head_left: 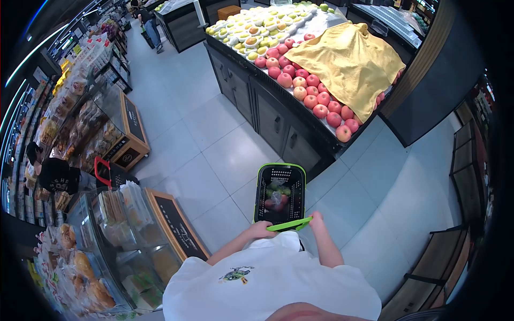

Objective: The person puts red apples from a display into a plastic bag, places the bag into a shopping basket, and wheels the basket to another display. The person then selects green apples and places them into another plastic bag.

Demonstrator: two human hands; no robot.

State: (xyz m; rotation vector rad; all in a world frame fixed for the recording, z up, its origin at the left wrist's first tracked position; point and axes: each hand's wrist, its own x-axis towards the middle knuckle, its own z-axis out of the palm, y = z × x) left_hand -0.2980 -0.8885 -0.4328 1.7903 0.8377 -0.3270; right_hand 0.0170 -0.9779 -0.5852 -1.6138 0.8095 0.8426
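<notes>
Two hands, closed around green handle

On the long black fruit stand, round red apples lie right of round yellow fruit; 1 yellow fabric cloth covers some apples. Before the stand is 1 black rectangular plastic basket, containing bagged round produce. Left: clear-panelled bread cases.
</notes>
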